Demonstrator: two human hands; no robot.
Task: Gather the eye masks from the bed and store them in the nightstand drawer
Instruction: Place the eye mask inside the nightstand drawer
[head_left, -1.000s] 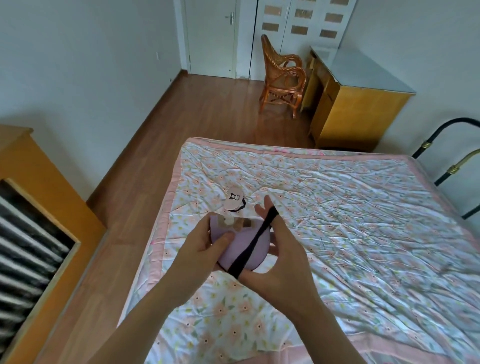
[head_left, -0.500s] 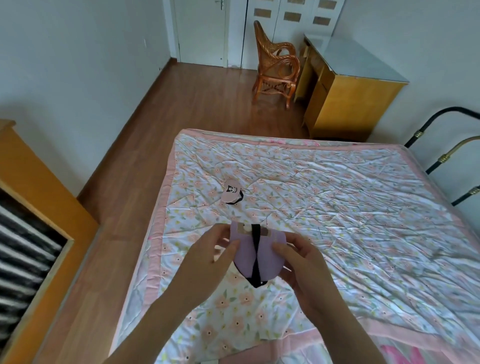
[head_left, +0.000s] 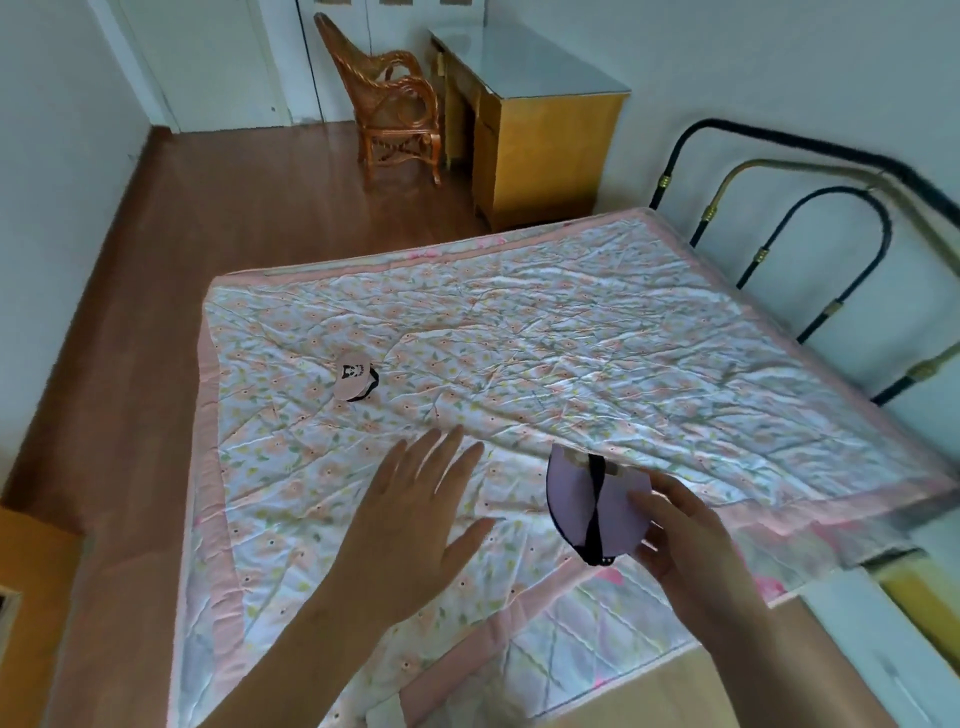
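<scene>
Taking the bed as the marker, a wooden cabinet edge stands off its left side, with brown floorboards running beyond it toward the far wall. On the quilt, toward the bed's left part, lies the pink eye mask, folded over with its black strap showing at its right edge; its long axis seems to run roughly from near to far, though the fold makes that hard to read. The left hand hovers over the quilt with fingers straight and spread, gripping nothing, and the pink mask lies ahead of it and a little to the left, apart from the fingertips. This hand is plainly the nearer of the two, so I judge the coming reach is its job, straight forward across the bed. Nearer the bed's front edge, the right hand has its grip pinched on the lilac eye mask, held up off the quilt with its black strap crossing the middle. Past the far corner of the bed stand a rattan chair and a yellow desk with a pale tabletop. A black and brass metal bedframe rises along the bed's right side. I cannot pick out the nightstand drawer with any certainty.
</scene>
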